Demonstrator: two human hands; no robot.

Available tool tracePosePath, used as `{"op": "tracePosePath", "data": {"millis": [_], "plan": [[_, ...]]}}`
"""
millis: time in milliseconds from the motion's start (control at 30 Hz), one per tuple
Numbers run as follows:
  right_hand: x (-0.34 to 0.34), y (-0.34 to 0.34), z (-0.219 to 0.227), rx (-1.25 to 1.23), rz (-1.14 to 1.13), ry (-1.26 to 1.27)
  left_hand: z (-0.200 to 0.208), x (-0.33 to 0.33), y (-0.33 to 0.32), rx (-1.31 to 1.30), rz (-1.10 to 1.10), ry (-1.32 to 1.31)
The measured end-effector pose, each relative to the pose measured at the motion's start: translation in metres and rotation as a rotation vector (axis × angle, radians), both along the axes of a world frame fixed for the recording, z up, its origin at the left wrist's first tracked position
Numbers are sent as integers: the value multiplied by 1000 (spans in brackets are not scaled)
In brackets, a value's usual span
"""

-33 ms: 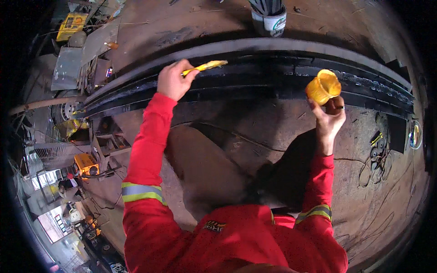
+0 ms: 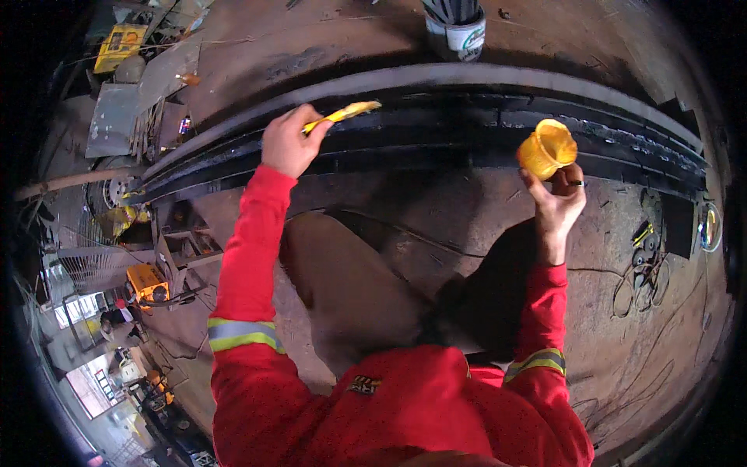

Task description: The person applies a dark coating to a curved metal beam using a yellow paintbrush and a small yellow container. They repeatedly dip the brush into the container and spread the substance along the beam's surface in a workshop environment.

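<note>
A yellow paintbrush (image 2: 354, 111) is pinched in the fingers of my left hand (image 2: 291, 142), its pale yellow end pointing right, over a long black metal beam (image 2: 397, 138). On the right, my right hand (image 2: 559, 204) holds a yellow cup (image 2: 545, 152) from below, its open mouth tilted up and to the right. The cup's wall looks coated in yellow, and its contents cannot be made out. Both hands are raised in front of me, at the near side of the beam, with a wide gap between them.
Beyond the beam stands a white bucket (image 2: 457, 39) filled with dark strips. A yellow machine (image 2: 148, 283) and a metal box (image 2: 187, 247) lie to the left. Cables and a dark tool (image 2: 643, 266) rest on the floor at right.
Both hands, with the brush and the cup, sit slightly further left in the picture. The whole scene has shifted a little left too. Both grips are the same.
</note>
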State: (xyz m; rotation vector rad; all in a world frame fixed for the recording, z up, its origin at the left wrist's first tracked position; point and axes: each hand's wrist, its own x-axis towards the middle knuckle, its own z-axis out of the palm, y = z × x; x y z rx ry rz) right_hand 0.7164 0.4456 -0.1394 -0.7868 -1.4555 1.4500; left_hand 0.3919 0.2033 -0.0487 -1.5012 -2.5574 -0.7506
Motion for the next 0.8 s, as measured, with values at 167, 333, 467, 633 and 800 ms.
{"op": "tracePosePath", "data": {"millis": [167, 333, 467, 633, 800], "plan": [[7, -12, -3, -35, -14, -142, 0, 27, -5, 109, 257, -130], [-2, -19, 2, 72, -22, -84, -18, 56, 28, 114, 266, -368], [7, -21, 3, 45, -51, -92, -16, 94, 94, 291, 106, -529], [7, -24, 15, 53, -82, -69, -38, 113, 139, 211, 132, -464], [23, -20, 3, 8, -121, -99, -44, 130, 104, 106, 205, -421]]}}
